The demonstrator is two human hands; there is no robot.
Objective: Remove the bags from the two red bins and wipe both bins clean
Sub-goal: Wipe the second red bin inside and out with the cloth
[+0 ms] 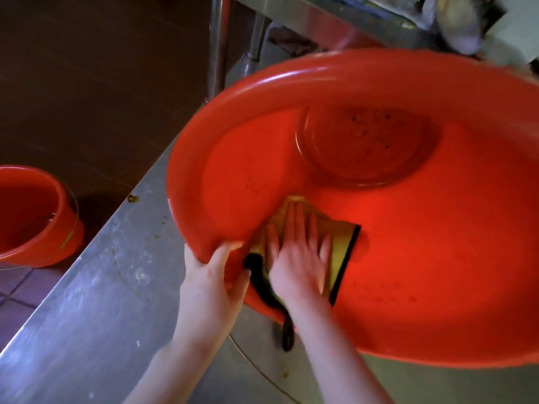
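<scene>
A big red bin lies tipped toward me on the steel counter, its inside and speckled bottom in view. My left hand grips the bin's near rim, thumb over the edge. My right hand presses flat, fingers straight, on a yellow cloth with a dark edge against the bin's inner wall. A dark strip of the cloth hangs down below the rim. A second red bin stands upright on the floor at the left, with no bag visible in it.
The steel counter runs diagonally from bottom left, with small food bits near its edge. Metal table legs and a shelf with blurred items stand behind the bin. Dark tiled floor fills the left side.
</scene>
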